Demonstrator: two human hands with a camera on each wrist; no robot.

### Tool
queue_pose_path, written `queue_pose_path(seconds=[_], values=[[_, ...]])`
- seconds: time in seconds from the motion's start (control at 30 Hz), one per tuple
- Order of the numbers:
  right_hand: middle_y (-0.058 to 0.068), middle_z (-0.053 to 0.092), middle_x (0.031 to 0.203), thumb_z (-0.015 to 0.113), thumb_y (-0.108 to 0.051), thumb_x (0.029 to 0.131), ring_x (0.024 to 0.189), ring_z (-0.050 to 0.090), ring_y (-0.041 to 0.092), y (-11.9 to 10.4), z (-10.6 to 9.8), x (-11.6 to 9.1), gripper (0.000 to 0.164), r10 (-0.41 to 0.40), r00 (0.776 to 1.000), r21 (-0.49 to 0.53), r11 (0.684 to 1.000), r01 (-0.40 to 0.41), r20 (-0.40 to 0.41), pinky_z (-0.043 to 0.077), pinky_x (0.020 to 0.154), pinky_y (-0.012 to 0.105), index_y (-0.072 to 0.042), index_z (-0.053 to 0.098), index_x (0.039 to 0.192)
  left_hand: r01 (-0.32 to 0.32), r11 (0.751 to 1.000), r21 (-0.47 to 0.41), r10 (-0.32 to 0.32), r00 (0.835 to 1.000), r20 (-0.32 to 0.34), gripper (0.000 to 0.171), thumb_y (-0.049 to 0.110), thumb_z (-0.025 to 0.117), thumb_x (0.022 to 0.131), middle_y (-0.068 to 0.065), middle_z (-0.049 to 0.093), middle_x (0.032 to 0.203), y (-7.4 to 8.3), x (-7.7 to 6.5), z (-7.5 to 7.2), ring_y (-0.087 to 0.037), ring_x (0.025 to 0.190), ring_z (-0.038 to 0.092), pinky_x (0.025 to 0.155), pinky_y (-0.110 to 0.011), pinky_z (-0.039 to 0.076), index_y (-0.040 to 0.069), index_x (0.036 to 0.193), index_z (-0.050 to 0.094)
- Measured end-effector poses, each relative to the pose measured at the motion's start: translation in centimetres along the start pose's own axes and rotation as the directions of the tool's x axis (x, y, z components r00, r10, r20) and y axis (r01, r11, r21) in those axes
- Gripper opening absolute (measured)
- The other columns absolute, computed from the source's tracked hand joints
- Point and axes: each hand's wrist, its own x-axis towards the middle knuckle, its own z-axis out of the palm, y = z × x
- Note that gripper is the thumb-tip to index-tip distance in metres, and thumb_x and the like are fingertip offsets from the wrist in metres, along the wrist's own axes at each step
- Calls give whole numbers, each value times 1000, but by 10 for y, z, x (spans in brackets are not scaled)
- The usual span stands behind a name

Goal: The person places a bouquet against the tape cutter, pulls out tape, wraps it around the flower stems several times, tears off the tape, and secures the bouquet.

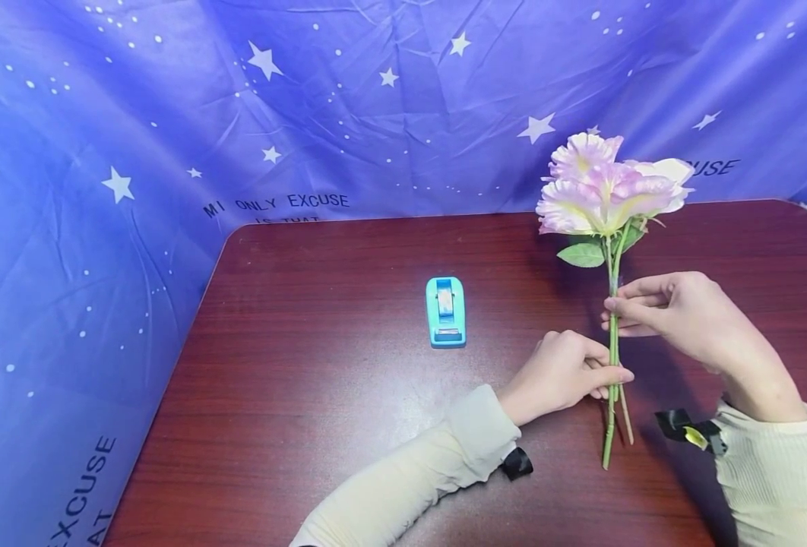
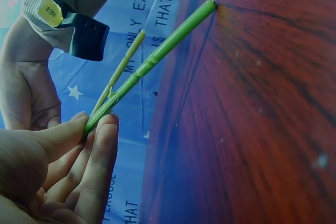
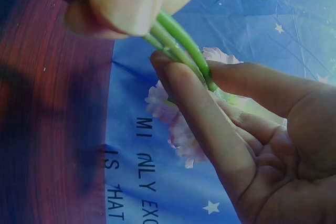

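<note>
A bunch of pink and white flowers (image 1: 609, 190) stands upright over the right part of the table, its green stems (image 1: 612, 342) side by side. My right hand (image 1: 691, 315) pinches the stems at the upper part, below the leaves. Lower down, my left hand (image 1: 568, 372) pinches the same stems between thumb and fingers. In the left wrist view two stem ends (image 2: 152, 59) spread apart beyond the fingertips, one thick and one thinner. A shiny, clear patch shows on the stems just above the right hand. Blossoms (image 3: 184, 137) are partly hidden behind the right fingers in the right wrist view.
A light blue tape dispenser (image 1: 446, 311) lies on the dark red wooden table (image 1: 308, 365), left of the hands. Blue cloth (image 1: 390, 114) with white stars and lettering hangs behind the table and along its left side.
</note>
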Motion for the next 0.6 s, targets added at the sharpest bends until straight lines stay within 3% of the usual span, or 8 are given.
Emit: queue_pose_path(seconds=[0.2, 0.4, 0.5, 0.6], values=[[9, 77, 92, 63, -23, 98, 73, 74, 9, 2, -2, 2, 37, 6, 1000, -48, 999, -5, 28, 44, 69, 4, 10, 65, 116, 16, 1000, 2, -16, 1000, 11, 22, 37, 69, 92, 21, 63, 56, 2, 3, 3, 18, 49, 52, 55, -4, 40, 25, 73, 74], [18, 75, 98, 63, -19, 98, 73, 73, 7, 5, -3, 5, 38, 20, 998, -109, 994, -12, 66, 41, 70, 3, 13, 63, 118, 58, 996, -71, -56, 998, 38, 21, 34, 70, 92, 17, 65, 55, 4, 6, 8, 16, 47, 53, 54, -5, 42, 22, 75, 74], [17, 75, 97, 63, -20, 98, 73, 74, 7, 7, -3, 6, 39, 37, 997, -142, 990, -27, 74, 50, 83, 23, 12, 63, 120, 81, 991, -102, -77, 996, 52, 20, 33, 71, 91, 16, 64, 54, 5, 7, 10, 15, 46, 54, 53, -6, 43, 21, 75, 74], [16, 75, 98, 63, -21, 98, 74, 74, 7, 10, -3, 7, 39, 52, 995, -148, 988, -39, 85, 43, 95, 50, 11, 63, 120, 92, 991, -98, -87, 995, 55, 21, 33, 71, 91, 17, 64, 53, 6, 8, 12, 15, 46, 54, 52, -8, 42, 22, 73, 73]])
